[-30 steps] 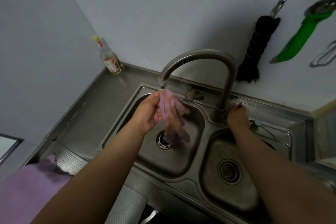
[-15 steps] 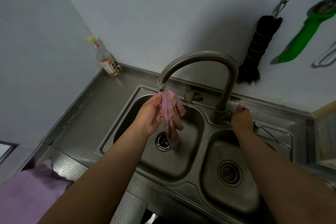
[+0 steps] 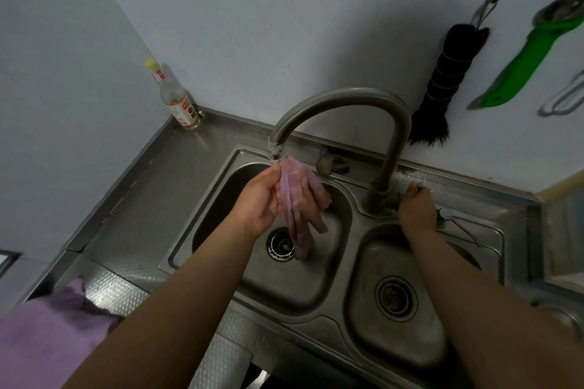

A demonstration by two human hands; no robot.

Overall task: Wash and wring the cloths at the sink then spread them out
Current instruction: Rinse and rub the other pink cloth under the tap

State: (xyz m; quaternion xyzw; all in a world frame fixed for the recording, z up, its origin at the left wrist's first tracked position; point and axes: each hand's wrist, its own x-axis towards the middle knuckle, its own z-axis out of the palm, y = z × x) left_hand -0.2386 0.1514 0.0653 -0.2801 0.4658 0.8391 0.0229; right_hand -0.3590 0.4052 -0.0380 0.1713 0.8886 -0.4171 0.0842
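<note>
From the head view, your left hand (image 3: 264, 199) grips the pink cloth (image 3: 295, 196) under the spout (image 3: 274, 148), over the left basin (image 3: 328, 265), while your right hand (image 3: 415, 207) curls round the tap handle: rinsing; next, wring two-handed.

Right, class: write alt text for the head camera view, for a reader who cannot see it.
A person's left hand holds a pink cloth under the faucet spout above the left basin of a steel double sink, while the right hand grips the tap handle at the faucet's base. A purple cloth lies on the counter, lower left.
</note>
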